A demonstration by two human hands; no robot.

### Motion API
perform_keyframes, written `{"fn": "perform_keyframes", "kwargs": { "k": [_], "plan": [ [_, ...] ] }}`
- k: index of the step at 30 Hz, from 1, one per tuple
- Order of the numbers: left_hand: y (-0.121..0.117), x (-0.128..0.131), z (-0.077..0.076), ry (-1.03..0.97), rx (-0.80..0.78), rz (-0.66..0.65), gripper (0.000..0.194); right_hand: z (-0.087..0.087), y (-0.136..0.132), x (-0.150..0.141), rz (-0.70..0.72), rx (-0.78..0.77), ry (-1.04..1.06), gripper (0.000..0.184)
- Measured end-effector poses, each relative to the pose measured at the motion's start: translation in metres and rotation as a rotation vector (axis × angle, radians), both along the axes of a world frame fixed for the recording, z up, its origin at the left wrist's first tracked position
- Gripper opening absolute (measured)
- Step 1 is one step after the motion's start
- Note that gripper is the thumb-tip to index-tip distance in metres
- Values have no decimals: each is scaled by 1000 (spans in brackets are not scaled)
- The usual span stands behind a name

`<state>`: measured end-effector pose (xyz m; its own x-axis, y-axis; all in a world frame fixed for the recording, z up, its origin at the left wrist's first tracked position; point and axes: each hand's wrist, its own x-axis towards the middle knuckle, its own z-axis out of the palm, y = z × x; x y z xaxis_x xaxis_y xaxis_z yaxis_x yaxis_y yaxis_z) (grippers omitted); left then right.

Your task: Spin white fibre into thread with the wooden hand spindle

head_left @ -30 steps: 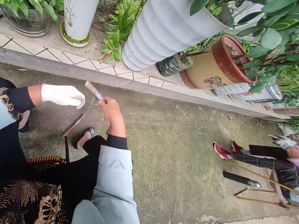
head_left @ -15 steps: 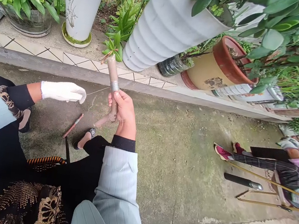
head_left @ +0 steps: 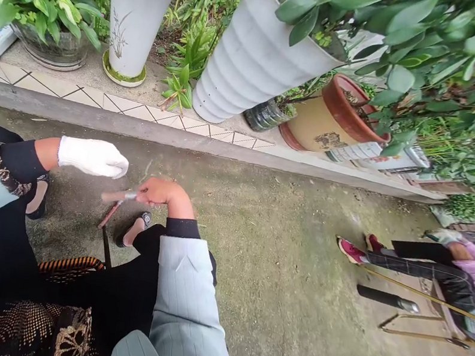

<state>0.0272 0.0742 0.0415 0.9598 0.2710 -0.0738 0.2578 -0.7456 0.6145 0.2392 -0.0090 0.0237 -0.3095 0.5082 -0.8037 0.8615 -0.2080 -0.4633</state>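
Swung down from upright to nearly level since the earlier view: the wooden stick [head_left: 118, 196] with its metal band, now held low across the front of the body, free end pointing left. Bare right hand [head_left: 162, 193] palm-down over it, fingers clenched firmly around the stick. Left hand in a white knit glove [head_left: 93, 157] held out level just beyond the stick's free end, close to it but not touching, fingers bunched together at the tip; whether pinched on some fine thread or on nothing, impossible to tell at this size. Result of the change: both hands now working close together over one spot. Directly below, on the mossy concrete ground [head_left: 262, 249], a second reddish stick [head_left: 109, 214], lying just beside a sandalled foot [head_left: 136, 229]. Well apart to the right, a co-worker's gloved hand [head_left: 441, 236] and a black rod [head_left: 385, 298] on the ground near that person's pink shoes [head_left: 350, 250]. Beyond the kerb, a white ribbed planter [head_left: 251, 65].
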Motion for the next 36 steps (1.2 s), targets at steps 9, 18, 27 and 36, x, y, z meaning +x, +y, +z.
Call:
{"fn": "perform_keyframes", "kwargs": {
  "k": [9, 18, 27, 36],
  "plan": [
    [1, -27, 9, 44, -330, 120, 30, 53, -23, -6, -606, 407, 921, 33],
    [-21, -36, 12, 92, -192, -60, 24, 12, -8, -15, -1064, 582, 589, 30],
    [-19, -31, 2, 77, -86, -104, 26, -8, -15, -22, 21, 104, -70, 12],
    [-12, -35, -1, 24, -516, 87, 25, 35, -25, 16, -800, 501, 886, 36]
  ]
}}
